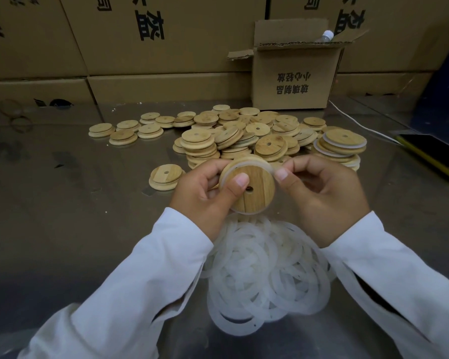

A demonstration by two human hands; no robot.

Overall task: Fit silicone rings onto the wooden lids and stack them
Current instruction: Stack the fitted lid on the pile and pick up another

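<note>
Head view: left hand [202, 193] grips wooden lid [255, 196], thumb on its face; right hand [322, 195] pinches silicone ring [246, 165] at the lid's upper-right rim. Lid faces camera above loose rings [265, 268]; finished stack [345, 145] lies just beyond right hand.

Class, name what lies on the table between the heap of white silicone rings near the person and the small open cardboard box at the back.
The head view shows the pile of wooden lids lying between the heap of rings and the box.
</note>
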